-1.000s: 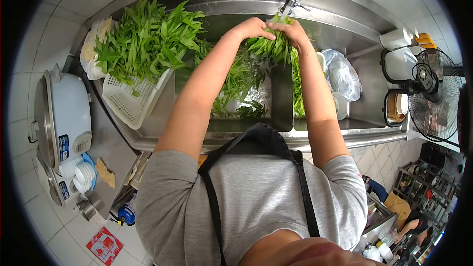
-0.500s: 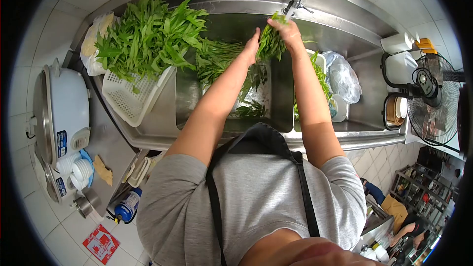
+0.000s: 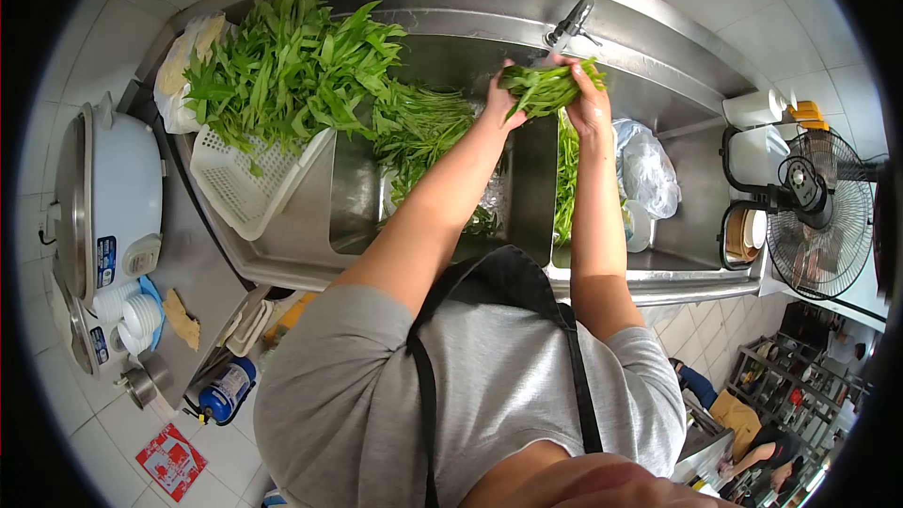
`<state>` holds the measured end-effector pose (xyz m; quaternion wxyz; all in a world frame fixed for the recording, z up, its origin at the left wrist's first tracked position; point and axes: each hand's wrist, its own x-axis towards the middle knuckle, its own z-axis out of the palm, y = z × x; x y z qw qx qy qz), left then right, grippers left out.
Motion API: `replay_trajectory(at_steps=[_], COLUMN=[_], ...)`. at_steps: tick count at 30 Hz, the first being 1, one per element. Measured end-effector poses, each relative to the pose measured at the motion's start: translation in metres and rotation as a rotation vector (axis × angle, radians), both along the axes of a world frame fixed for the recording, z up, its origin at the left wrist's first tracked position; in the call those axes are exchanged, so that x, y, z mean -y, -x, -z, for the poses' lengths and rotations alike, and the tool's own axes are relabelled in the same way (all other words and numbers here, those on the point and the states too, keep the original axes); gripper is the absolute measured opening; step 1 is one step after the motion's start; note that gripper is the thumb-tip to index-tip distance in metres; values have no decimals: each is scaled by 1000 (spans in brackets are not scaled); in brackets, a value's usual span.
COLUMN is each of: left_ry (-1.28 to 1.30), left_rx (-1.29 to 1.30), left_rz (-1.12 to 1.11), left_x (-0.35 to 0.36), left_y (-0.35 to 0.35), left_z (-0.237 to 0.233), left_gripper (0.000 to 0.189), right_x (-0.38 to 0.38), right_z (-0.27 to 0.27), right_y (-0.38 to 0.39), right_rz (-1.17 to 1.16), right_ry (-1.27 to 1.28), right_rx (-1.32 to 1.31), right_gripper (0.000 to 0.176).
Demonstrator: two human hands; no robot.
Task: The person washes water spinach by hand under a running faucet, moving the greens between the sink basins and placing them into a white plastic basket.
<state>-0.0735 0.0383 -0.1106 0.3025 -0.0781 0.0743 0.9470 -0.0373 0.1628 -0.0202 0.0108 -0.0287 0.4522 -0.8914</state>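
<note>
Since the earlier frame, the bunch of greens [image 3: 546,91] had turned from hanging nearly upright to lying crosswise, and the left hand [image 3: 499,99] had come up against its left end. From the head view, the right hand [image 3: 590,107] was closed around the other end of the bunch. Leaves partly hid the left hand's fingers, so how far they were closed could not be told. The bunch was held over the back of the divider between two basins, just below the tap [image 3: 572,21], whose running water reached it. Other greens [image 3: 419,127] lay in the left basin [image 3: 348,202], and a strip of them showed beyond the divider, near a clear plastic bag [image 3: 649,174] and a bowl [image 3: 638,226] in the right basin [image 3: 694,230]. On the far left, a large leafy pile [image 3: 292,66] rested over a white basket [image 3: 235,186].
</note>
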Motion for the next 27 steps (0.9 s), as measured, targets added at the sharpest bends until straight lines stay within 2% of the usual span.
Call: replay_trajectory(at_steps=[1, 2, 3, 5, 7, 9, 11, 12, 13, 15, 17, 19, 21, 22, 23, 25, 27], left_ry=[48, 124, 103, 230, 299, 230, 502, 665, 672, 921, 991, 1382, 1368, 1723, 1957, 2097, 2124], left_rx=[-13, 27, 147, 170, 108, 92, 23, -70, -72, -458, -680, -1043, -1024, -956, -923, -807, -926], left_rz=[2, -166, -157, -218, -380, -425, -433, -353, -359, -163, -59, -14, -72, -103, -302, -489, -558], left_x=[-2, -3, 1, 10, 34, 66, 90, 96, 98, 90, 73, 61, 51, 42, 39, 35, 34], left_y=[9, 16, 14, 44, 51, 63, 57, 48, 41, 24, 6, -8, -29, -30, -46, -65, -76], left_z=[-5, -10, -40, -22, -24, -16, -23, -34, -44, -60, -63, -58, -61, -45, -58, -75, -83], left_gripper=[48, 34, 23, 16, 17, 24, 27, 39, 39, 54, 77, 97, 113, 116, 116, 113, 110], right_x=[-4, -8, -12, -19, -24, -18, -6, 0, 7, 26, 37, 43, 50, 53, 59, 64, 62], right_z=[-1, -2, -3, -3, -1, 1, 2, 12, 11, 10, 6, 7, 12, 15, 6, 9, 15], right_y=[-1, -3, -5, -3, 4, 11, 21, 30, 33, 40, 43, 44, 51, 44, 37, 36, 37], right_rz=[4, -1, -4, 48, 61, 55, 111, 99, -4, 12, -43, -100, -104, -142, -83, 24, 113], right_ry=[97, 169, 240, 275, 225, 186, -57, -49, -66, -185, -231, -286, -393, -320, -403, -409, -469], right_rx=[11, 7, 6, 57, 135, 112, 202, 211, 200, 258, 261, 269, 527, 366, 334, 311, 287], right_gripper=[14, 14, 14, 14, 14, 15, 17, 17, 17, 18, 20, 21, 21, 22, 21, 21, 22])
